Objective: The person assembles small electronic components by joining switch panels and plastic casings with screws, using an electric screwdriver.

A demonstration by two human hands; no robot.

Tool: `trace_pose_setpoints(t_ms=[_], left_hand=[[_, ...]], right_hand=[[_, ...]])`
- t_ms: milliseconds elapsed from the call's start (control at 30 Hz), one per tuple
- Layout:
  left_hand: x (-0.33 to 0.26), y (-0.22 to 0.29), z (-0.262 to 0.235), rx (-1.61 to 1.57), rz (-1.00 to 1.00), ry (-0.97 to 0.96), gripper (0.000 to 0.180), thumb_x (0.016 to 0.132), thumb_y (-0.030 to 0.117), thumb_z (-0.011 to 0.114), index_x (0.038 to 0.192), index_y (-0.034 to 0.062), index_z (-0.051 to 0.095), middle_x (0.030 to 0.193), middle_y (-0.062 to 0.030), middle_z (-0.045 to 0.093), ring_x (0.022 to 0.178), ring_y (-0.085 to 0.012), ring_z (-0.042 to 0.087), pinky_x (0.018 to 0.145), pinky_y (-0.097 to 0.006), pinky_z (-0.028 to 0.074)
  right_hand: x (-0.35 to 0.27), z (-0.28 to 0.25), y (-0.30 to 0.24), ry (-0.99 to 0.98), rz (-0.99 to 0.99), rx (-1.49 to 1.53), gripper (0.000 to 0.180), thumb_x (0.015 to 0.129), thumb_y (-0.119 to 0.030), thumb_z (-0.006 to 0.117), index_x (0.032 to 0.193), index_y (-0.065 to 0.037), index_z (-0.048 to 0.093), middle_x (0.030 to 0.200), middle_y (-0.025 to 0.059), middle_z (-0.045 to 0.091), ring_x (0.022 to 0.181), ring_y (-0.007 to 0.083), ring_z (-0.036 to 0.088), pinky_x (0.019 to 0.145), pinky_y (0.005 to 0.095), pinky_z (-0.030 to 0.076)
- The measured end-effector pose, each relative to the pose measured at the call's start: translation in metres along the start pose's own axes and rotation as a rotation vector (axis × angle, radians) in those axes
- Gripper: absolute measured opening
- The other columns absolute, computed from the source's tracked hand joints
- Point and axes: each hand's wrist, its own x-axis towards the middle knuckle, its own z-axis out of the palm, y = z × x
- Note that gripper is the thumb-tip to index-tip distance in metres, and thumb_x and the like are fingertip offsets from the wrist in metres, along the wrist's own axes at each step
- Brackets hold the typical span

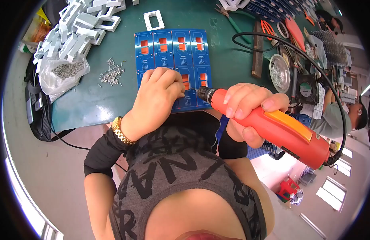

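Observation:
A blue panel (145, 60) with rows of rectangular cutouts, orange showing through them, lies on the green table at its near edge. Over its lower left part rests my left hand (159, 90), its fingers curled and pinched near the bit tip; whatever they hold is hidden. My right hand (249, 106) is wrapped round a red electric screwdriver (289, 138) with an orange lever. Its black chuck (206, 94) points left, with the bit close to the left fingertips above the panel. Whether the bit touches a screw is too small to tell.
White plastic frames (83, 28) are heaped at the far left, above a plastic bag (67, 72) of screws and a loose screw pile (112, 73). One white frame (154, 20) lies beyond the panel. Pliers (235, 26), a bar (257, 50), a metal bowl (280, 73) and the screwdriver's black cable (313, 64) occupy the right.

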Motion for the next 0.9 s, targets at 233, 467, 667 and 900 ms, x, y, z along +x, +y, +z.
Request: trace_pose_setpoints(t_ms=[233, 467, 667, 900], left_hand=[[-0.003, -0.003, 0.000, -0.058, 0.016, 0.056, 0.020, 0.064, 0.005, 0.076, 0.082, 0.0066, 0.067, 0.090, -0.0029, 0.059, 0.093, -0.0245, 0.057, 0.083, -0.038, 0.045], [-0.002, -0.006, 0.003, -0.030, 0.044, 0.108, 0.015, 0.064, 0.008, 0.076, 0.077, 0.0084, 0.067, 0.088, -0.0010, 0.061, 0.090, -0.0222, 0.055, 0.079, -0.035, 0.042], [0.003, -0.007, 0.003, -0.029, 0.038, 0.063, 0.013, 0.065, 0.009, 0.076, 0.075, 0.0094, 0.067, 0.088, 0.0008, 0.062, 0.092, -0.0207, 0.055, 0.081, -0.035, 0.041], [0.002, -0.011, 0.002, -0.062, 0.032, 0.064, 0.013, 0.065, 0.009, 0.076, 0.075, 0.0098, 0.068, 0.088, 0.0015, 0.062, 0.093, -0.0203, 0.055, 0.081, -0.035, 0.040]], right_hand=[[-0.003, 0.007, 0.000, -0.037, -0.006, 0.030, 0.052, 0.076, -0.011, 0.071, 0.119, -0.010, 0.042, 0.083, 0.0099, 0.062, 0.067, 0.0228, 0.064, 0.068, 0.0386, 0.051], [-0.004, 0.012, 0.004, 0.007, 0.030, 0.065, 0.050, 0.076, -0.012, 0.072, 0.117, -0.011, 0.044, 0.081, 0.0084, 0.062, 0.063, 0.0220, 0.063, 0.063, 0.0369, 0.051], [0.000, 0.002, 0.008, -0.071, -0.021, 0.107, 0.048, 0.076, -0.013, 0.072, 0.114, -0.013, 0.043, 0.076, 0.0068, 0.061, 0.058, 0.0204, 0.062, 0.060, 0.0354, 0.052], [0.007, 0.001, 0.010, -0.088, 0.012, 0.122, 0.047, 0.077, -0.014, 0.073, 0.113, -0.014, 0.043, 0.076, 0.0061, 0.061, 0.058, 0.0202, 0.062, 0.059, 0.0345, 0.052]])
